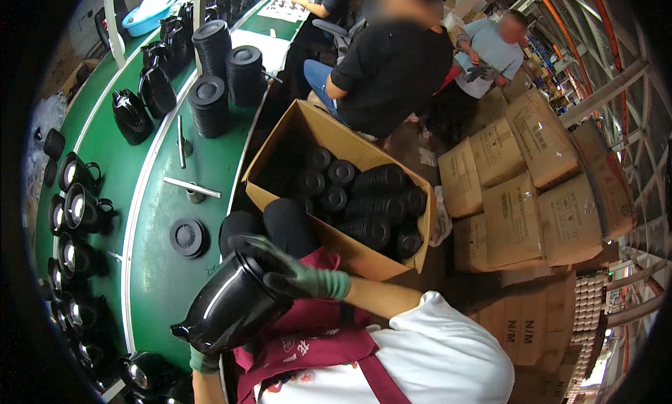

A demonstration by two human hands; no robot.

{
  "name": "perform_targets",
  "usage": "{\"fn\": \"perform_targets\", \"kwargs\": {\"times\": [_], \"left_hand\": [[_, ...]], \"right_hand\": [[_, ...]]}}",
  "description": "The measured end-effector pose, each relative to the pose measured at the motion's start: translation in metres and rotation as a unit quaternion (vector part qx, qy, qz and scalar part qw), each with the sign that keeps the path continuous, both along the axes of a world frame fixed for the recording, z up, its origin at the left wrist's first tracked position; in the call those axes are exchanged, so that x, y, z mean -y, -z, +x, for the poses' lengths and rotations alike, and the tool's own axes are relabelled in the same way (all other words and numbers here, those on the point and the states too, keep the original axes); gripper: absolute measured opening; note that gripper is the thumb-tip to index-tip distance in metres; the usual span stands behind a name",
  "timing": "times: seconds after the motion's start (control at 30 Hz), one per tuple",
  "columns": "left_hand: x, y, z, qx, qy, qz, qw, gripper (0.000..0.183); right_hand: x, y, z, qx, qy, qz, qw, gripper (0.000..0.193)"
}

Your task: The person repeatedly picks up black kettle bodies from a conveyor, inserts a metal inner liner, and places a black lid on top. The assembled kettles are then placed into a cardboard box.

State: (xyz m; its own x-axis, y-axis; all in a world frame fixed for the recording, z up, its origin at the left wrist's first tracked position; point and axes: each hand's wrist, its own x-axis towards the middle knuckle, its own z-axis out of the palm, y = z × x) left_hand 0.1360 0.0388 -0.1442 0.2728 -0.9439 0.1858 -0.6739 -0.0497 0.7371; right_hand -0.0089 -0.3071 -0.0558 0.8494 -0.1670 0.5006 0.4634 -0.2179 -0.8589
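Far left: a row of black jugs (80, 206) lies along the green belt (101, 166), bright silvery ends showing; more jugs stand upright farther up. Next, the near green work surface (159, 285): two metal bar tools (192, 187) and, below them, one loose black disc (187, 237), flat, touching nothing else. Left hand (204, 360) is at the lower edge of the held jug, mostly hidden behind it; only the glove cuff and wrist show, so can't tell how the fingers sit, though it probably supports the jug. Stacks of ribbed black discs (208, 106) stand farther up the surface.

Black jug in hand (238, 306): tilted over the lap, spout end down-left, wide end up-right. Right hand (288, 269), in a dark-palmed green glove, grasps that wide end, fingers curved over the rim. Whether a disc sits under the palm: can't tell, the hand covers it.

Step in hand, my read: working the jug's wide end, likely seating or turning a round black part there. Next move seems to call for a steady hold on the body while the right palm presses or twists squarely; the glossy wall could slip.

Right of that: open carton (364, 257) full of more ribbed discs, two co-workers (395, 64) behind, then stacked closed cartons (514, 215).
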Motion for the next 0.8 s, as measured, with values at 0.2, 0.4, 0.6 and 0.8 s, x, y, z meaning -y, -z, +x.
{"fn": "perform_targets", "kwargs": {"times": [0.2, 0.4, 0.6, 0.8], "left_hand": [[0.076, -0.107, -0.034, -0.175, -0.210, -0.069, 0.959, 0.055], [0.038, -0.009, -0.044, -0.465, -0.307, -0.167, 0.813, 0.047], [0.083, -0.122, -0.030, -0.403, -0.388, -0.061, 0.826, 0.034], [0.046, -0.053, -0.039, -0.532, -0.269, -0.067, 0.800, 0.050]], "right_hand": [[0.013, 0.076, 0.000, -0.247, -0.167, 0.431, 0.851, 0.057], [-0.008, 0.007, -0.011, -0.050, -0.006, 0.200, 0.978, 0.050], [0.026, 0.032, -0.027, -0.281, -0.046, 0.161, 0.945, 0.048], [-0.001, -0.012, -0.010, -0.132, -0.044, 0.094, 0.986, 0.065]]}}
